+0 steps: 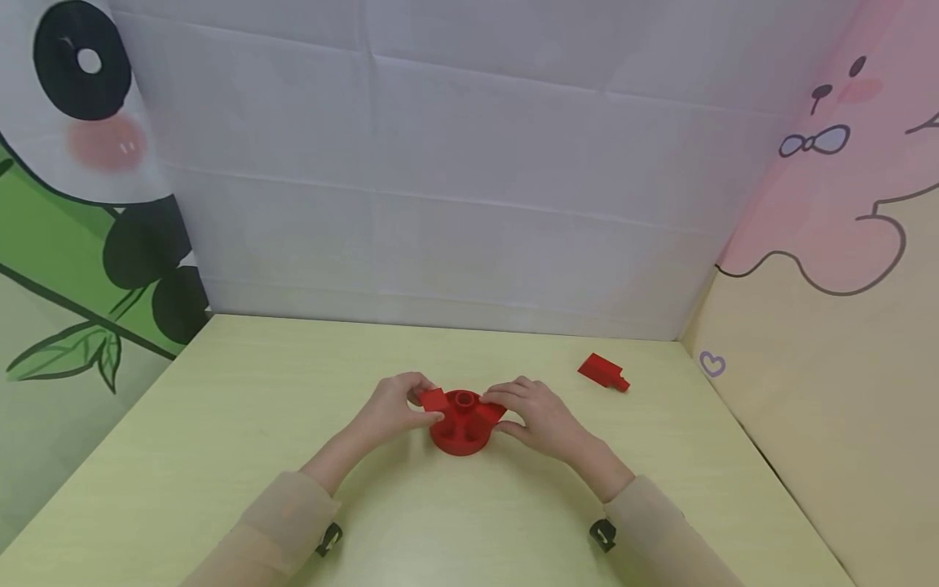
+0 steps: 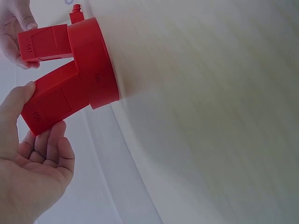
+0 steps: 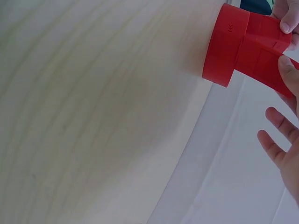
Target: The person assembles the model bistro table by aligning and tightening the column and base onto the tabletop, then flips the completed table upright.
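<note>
left hand [image 1: 392,405] pinching red block 156 [image 2: 53,100] | right hand [image 1: 541,417] pinching red block 147 [image 2: 46,43] | both kinda leaning out of round red base [image 1: 460,446] | narrow-tipped red piece [image 1: 603,371] just lying on surface [image 1: 469,522]

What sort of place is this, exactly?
Possibly a booth set up for tabletop work: a pale table, a creased backdrop behind it, and a big pink cartoon animal on the right.

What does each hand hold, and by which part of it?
The left hand holds the red block marked 156, the right hand the red block marked 147, each by the end away from the round red base.
</note>
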Action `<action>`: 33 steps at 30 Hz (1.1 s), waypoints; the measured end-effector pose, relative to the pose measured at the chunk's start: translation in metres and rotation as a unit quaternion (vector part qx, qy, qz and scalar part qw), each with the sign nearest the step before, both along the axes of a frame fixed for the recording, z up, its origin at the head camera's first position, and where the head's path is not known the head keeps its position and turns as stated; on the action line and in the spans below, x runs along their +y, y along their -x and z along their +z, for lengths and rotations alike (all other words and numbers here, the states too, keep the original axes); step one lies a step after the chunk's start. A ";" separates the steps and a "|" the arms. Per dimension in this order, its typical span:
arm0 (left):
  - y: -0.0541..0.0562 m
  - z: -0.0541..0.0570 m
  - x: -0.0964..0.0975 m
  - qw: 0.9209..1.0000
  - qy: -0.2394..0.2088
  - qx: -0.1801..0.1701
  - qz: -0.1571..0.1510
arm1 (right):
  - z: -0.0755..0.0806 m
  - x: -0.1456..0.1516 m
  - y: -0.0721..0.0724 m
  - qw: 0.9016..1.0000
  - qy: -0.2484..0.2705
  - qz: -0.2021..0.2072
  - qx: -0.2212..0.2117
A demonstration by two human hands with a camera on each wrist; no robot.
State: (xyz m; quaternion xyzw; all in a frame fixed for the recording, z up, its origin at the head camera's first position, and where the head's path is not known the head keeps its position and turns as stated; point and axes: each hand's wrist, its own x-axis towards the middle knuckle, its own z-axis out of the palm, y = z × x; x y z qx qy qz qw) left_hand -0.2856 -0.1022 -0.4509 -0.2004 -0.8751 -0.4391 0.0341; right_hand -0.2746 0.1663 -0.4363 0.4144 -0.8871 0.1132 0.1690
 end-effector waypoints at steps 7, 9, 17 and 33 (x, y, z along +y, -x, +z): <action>-0.001 0.003 0.000 1.000 0.004 -0.002 0.000 | -0.002 0.002 0.002 1.000 0.018 0.013 -0.015; -0.002 0.004 0.000 1.000 0.004 -0.005 -0.001 | -0.002 0.005 0.005 0.999 0.025 0.008 -0.024; -0.003 0.005 -0.001 1.000 0.004 0.003 -0.013 | -0.008 0.039 0.022 0.985 0.082 -0.127 -0.077; 0.006 0.002 -0.012 0.995 0.027 0.037 -0.084 | -0.019 0.104 0.051 0.955 0.116 -0.244 -0.120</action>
